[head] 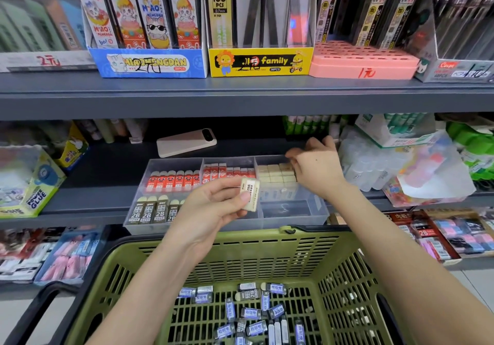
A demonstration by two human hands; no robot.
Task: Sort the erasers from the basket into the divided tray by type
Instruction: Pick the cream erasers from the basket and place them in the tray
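A clear divided tray (pixel 318 212) sits on the middle shelf. It holds red erasers (pixel 173 180) back left, smaller red ones (pixel 227 171) back middle, cream erasers (pixel 276 175) back right and dark 2B erasers (pixel 153 211) front left. My left hand (pixel 213 205) pinches a cream eraser (pixel 250 193) above the tray's middle. My right hand (pixel 315 167) reaches into the back right compartment, its fingers curled at the cream erasers; what they hold is hidden. A green basket (pixel 267 253) below holds several blue-labelled and 2B erasers (pixel 254 310).
A white phone-like device (pixel 185 143) lies on the shelf behind the tray. Glue boxes (pixel 29 184) stand at left, clear bottles (pixel 374 163) and bagged goods at right. Pencil-lead display boxes (pixel 260 61) fill the upper shelf. More eraser packs lie on the lower shelves.
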